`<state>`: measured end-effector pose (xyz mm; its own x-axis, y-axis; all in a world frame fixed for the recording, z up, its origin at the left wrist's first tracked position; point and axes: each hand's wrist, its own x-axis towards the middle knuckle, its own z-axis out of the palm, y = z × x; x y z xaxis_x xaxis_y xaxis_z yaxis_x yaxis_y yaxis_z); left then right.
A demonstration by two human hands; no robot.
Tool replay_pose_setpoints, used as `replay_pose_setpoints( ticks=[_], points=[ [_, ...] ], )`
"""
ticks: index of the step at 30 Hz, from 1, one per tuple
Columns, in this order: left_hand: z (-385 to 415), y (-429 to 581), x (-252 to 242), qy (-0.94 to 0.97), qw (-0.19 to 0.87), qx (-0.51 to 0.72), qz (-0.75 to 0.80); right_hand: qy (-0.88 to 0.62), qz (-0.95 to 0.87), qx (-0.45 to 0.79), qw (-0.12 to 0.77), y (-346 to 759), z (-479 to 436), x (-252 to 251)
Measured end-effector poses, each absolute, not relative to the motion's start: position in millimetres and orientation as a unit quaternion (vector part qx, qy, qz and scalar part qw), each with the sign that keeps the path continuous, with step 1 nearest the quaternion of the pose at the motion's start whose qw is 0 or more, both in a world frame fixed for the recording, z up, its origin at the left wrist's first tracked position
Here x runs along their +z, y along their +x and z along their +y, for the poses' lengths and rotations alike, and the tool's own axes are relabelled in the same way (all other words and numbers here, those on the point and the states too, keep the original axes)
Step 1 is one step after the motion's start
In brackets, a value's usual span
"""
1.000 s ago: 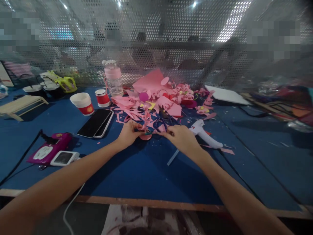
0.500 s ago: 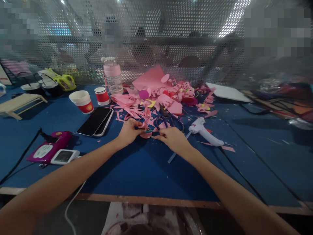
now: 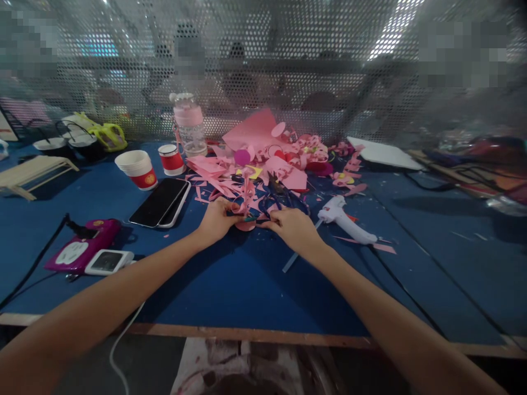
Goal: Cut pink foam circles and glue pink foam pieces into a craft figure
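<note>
My left hand (image 3: 217, 222) is closed, its fingers pinching the lower part of a pink paper figure (image 3: 248, 193) made of curled strips. Under the figure lies a round pink paper disc (image 3: 247, 225), and a small green piece shows between the disc and the strips. My right hand (image 3: 295, 230) is just to the right, thumb and fingers pressed together and pointing at the disc; what they hold, if anything, is too small to make out. Behind the right hand lie scissors (image 3: 280, 195) with dark blue handles, partly covered by the hand.
Pink paper scraps (image 3: 284, 164) are heaped at the back. A white glue gun (image 3: 346, 222) lies on the right. To the left are a phone (image 3: 158, 203), paper cups (image 3: 138, 169), a pink-lidded bottle (image 3: 189, 126) and a purple power bank (image 3: 86, 247). A perforated metal screen (image 3: 263, 66) stands behind.
My right hand has shifted slightly, its thumb now a little higher beside the disc. The left hand keeps its grip on the paper figure in nearly the same place.
</note>
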<state>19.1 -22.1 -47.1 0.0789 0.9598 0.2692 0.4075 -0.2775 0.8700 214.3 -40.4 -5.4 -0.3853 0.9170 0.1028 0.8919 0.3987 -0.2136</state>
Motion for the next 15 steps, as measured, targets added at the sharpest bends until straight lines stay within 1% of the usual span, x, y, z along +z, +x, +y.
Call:
replay_pose_setpoints(
  ticks=[7,11,15],
  points=[
    [-24.5,20.0,-41.7,0.673,0.309,0.433,0.515,-0.526,-0.843,0.075,0.082,214.6,-39.5,-6.1],
    [-24.5,20.2,-40.6,0.678,0.301,0.426,0.518,-0.529,-0.842,0.041,0.095,214.6,-37.6,-3.6],
    [-24.3,19.8,-40.6,0.682,0.292,0.43,0.515,-0.526,-0.848,0.015,0.069,210.7,-38.0,-2.5]
  ],
)
